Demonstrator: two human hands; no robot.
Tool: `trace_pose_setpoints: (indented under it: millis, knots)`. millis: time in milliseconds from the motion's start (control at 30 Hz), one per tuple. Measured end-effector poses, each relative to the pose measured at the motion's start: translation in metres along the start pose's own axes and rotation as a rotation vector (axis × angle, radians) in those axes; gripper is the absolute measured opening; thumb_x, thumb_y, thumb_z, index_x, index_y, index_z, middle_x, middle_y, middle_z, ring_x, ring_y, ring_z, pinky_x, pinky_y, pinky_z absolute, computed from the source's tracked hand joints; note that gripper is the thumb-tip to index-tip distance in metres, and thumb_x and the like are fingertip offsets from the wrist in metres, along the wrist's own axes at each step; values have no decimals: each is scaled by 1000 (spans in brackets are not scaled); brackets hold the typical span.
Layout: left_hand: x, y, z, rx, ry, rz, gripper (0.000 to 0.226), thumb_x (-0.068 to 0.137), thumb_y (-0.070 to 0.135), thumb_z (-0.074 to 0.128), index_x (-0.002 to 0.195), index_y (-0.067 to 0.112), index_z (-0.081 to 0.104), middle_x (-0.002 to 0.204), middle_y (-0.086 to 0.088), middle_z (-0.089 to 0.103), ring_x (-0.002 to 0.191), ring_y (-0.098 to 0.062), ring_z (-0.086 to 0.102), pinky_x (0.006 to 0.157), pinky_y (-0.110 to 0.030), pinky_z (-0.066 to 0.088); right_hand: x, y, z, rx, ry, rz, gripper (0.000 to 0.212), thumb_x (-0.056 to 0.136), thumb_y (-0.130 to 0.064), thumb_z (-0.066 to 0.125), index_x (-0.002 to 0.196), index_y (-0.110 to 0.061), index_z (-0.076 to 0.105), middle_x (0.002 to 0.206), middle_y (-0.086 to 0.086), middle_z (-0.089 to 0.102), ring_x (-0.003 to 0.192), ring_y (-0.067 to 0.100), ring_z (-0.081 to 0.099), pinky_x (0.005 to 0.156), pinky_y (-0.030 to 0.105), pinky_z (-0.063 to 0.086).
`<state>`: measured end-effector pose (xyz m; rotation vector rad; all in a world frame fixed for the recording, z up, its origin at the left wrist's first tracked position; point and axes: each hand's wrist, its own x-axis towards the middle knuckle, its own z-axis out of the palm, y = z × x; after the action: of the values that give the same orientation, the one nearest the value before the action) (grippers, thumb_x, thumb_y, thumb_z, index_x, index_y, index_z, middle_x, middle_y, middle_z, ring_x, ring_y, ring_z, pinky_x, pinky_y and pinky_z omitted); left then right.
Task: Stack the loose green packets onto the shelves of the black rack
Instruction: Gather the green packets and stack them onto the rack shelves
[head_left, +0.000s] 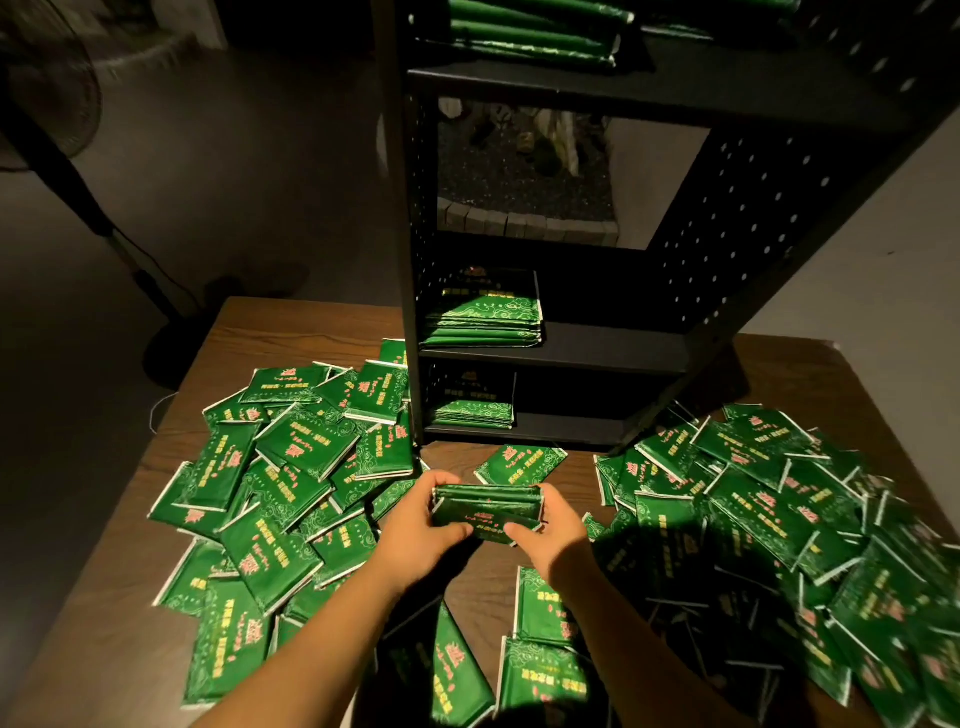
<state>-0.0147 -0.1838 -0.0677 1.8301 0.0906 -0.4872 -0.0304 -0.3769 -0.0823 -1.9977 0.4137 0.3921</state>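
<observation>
Both hands clamp one small bundle of green packets (485, 512) between them, just in front of the black rack (675, 332). Left hand (423, 525) grips the bundle's left end, thumb on top, fingers curled round the far edge; right hand (553, 525) mirrors it on the right end. Bundle is held off the wooden table (291, 332), edges roughly squared.

Loose packets lie in a left heap (280, 483) and a right heap (779, 519); a single packet (519, 465) lies flat just beyond the bundle. Rack already holds a middle-shelf stack (483, 312), a bottom-shelf stack (472, 400) and a top-shelf stack (530, 31).

Judgement: packets look thin, light and flexible, with glossy, likely slippery wrappers, so a stack could fan or slide. Best hold is squeezing both short ends, thumbs pressing down on top, keeping it level going into the shelf.
</observation>
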Motion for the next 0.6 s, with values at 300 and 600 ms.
trace_pose_setpoints:
  millis: [300,600]
  knots:
    - [-1,-27,13,240,20,-80,40,84,-1,64,110,27,50,98,11,66,93,-12,64,81,-21,44,0,24,9,-87,30,-4,55,82,-1,73,130,-12,48,112,4,59,83,8,57,64,9,48]
    - [2,-25,24,240,6,-113,44,89,-2,58,116,26,37,106,-3,61,99,-21,59,86,-31,45,-2,19,8,-117,-5,34,57,89,-3,65,140,-10,42,127,1,53,119,15,52,89,10,40]
